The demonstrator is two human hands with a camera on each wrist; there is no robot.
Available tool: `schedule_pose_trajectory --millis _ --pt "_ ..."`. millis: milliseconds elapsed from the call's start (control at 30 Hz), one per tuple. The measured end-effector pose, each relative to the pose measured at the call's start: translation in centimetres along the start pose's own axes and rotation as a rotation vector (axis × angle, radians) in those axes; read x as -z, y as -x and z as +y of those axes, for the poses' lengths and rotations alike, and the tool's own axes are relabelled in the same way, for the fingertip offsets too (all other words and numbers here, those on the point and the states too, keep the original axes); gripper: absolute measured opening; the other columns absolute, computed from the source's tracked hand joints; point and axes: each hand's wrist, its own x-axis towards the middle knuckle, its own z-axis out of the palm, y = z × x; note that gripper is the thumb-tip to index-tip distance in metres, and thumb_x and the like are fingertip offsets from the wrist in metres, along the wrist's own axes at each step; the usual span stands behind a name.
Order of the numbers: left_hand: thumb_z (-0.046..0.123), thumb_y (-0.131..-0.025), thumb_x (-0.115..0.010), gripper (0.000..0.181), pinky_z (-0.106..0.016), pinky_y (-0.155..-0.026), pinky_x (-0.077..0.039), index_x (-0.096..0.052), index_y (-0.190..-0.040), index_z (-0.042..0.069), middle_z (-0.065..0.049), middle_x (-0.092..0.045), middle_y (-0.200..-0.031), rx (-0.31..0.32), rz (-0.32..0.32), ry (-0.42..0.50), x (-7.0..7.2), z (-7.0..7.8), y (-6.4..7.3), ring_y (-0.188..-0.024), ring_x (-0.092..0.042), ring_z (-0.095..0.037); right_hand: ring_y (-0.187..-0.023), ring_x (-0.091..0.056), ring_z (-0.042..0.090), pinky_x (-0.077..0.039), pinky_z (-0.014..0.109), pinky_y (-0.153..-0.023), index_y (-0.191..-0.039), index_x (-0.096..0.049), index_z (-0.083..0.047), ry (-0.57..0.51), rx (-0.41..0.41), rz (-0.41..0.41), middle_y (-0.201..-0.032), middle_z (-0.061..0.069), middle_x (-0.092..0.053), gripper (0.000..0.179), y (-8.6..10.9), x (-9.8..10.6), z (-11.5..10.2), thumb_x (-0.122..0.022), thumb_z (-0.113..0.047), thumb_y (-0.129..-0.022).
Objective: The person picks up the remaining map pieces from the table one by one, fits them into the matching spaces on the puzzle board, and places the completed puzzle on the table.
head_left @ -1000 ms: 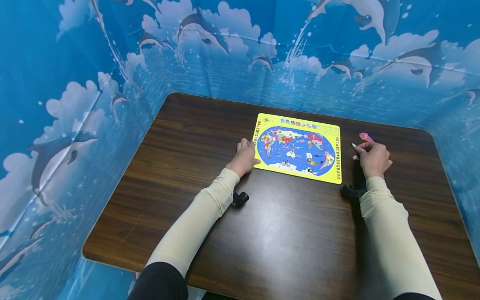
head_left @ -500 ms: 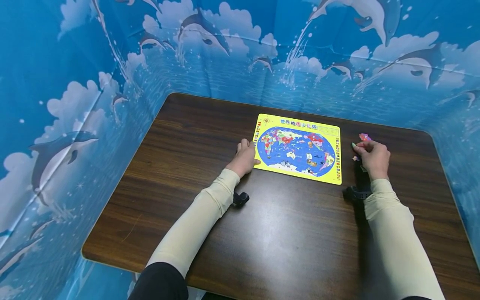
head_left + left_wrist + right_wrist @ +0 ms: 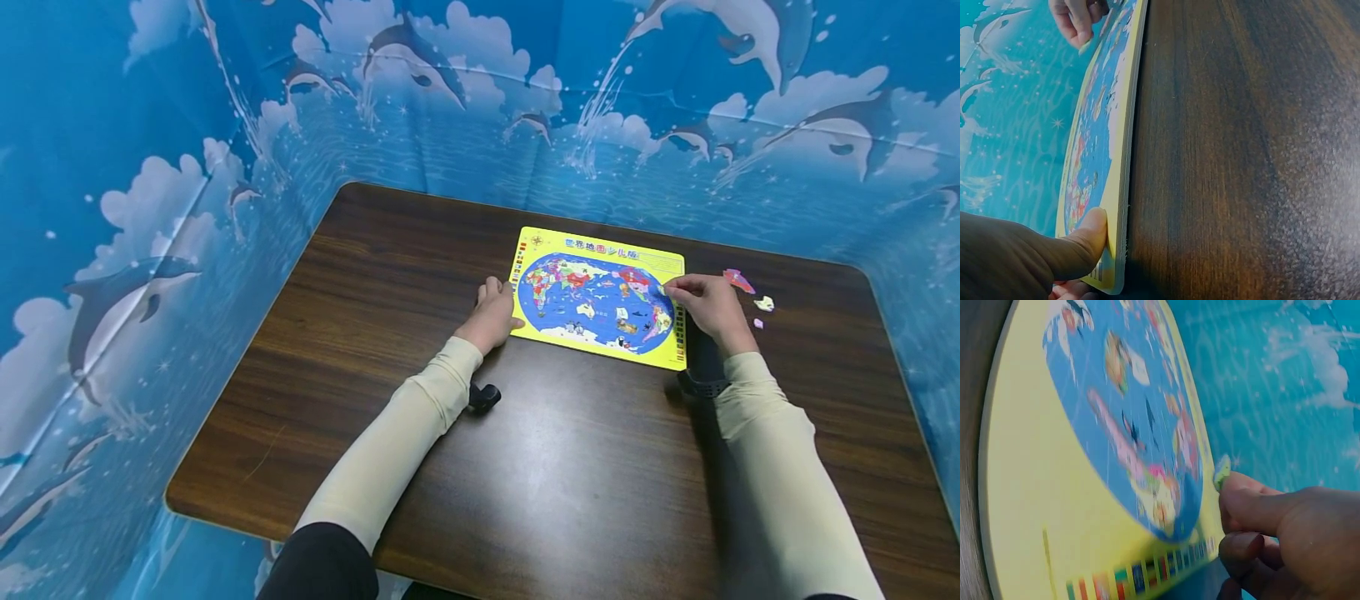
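Note:
A yellow world-map puzzle board (image 3: 540, 327) with a blue oval map lies on the table. My left hand (image 3: 491, 315) holds its left edge; in the left wrist view the thumb (image 3: 1092, 232) presses on the yellow border and the other fingers are mostly hidden under the edge. Over the board's right border, my right hand (image 3: 708, 307) pinches a small green puzzle piece (image 3: 1222, 472) between thumb and index finger. Right of that hand, on the table, lie a red-pink puzzle piece (image 3: 738, 281), a pale yellow piece (image 3: 764, 304) and a tiny pink piece (image 3: 758, 323).
The dark wooden table (image 3: 360, 333) has rounded corners. Blue dolphin-print curtains (image 3: 465, 125) stand along its back and sides. A black wrist camera (image 3: 484, 398) sits at the left wrist, and a black strap (image 3: 703, 385) at the right.
My right hand has moved left with the green puzzle piece, from beside the loose pieces to over the board's right border. The loose pieces are now uncovered. My left hand stays in place.

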Motion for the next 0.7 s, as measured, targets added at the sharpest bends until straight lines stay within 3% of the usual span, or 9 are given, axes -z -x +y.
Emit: schedule_pose_trajectory --millis 167,367,600,700 --pt "0.022 -0.104 -0.064 0.071 -0.04 -0.112 -0.038 -0.029 -0.158 -0.007 -0.016 -0.028 -0.137 0.009 0.002 0.0 -0.1 0.1 0.0 -0.131 -0.026 -0.031 -0.094 -0.058 0.03 -0.046 0.031 -0.076 -0.125 -0.071 0.003 0.052 0.053 -0.064 -0.116 0.026 -0.069 0.039 -0.2 -0.8 -0.9 -0.062 -0.03 -0.106" --pt "0.022 -0.104 -0.064 0.073 -0.04 -0.113 -0.039 -0.027 -0.16 -0.007 -0.016 -0.028 -0.138 0.015 -0.001 0.009 -0.2 0.2 -0.1 -0.132 -0.027 -0.031 -0.091 -0.063 0.031 -0.048 0.029 -0.073 -0.125 -0.071 0.004 0.102 0.065 -0.07 -0.116 0.027 -0.071 0.038 -0.4 -1.6 -1.1 -0.063 -0.028 -0.106" --pt "0.02 -0.103 -0.065 0.066 -0.04 -0.108 -0.042 -0.033 -0.155 -0.007 -0.015 -0.029 -0.131 0.003 0.021 0.025 0.0 0.2 0.2 -0.127 -0.028 -0.031 -0.097 -0.063 0.035 -0.052 0.047 -0.087 -0.126 -0.071 0.003 0.101 0.064 -0.091 -0.122 0.029 -0.069 0.038 -0.4 -1.6 -1.5 -0.063 -0.027 -0.106" --pt "0.02 -0.103 -0.065 0.066 -0.04 -0.109 -0.042 -0.033 -0.155 -0.007 -0.016 -0.03 -0.134 0.002 0.019 0.019 0.0 0.2 0.2 -0.128 -0.028 -0.031 -0.096 -0.064 0.035 -0.052 0.048 -0.087 -0.126 -0.071 0.002 0.1 0.051 -0.094 -0.122 0.028 -0.069 0.036 -0.4 -1.8 -1.6 -0.063 -0.026 -0.106"
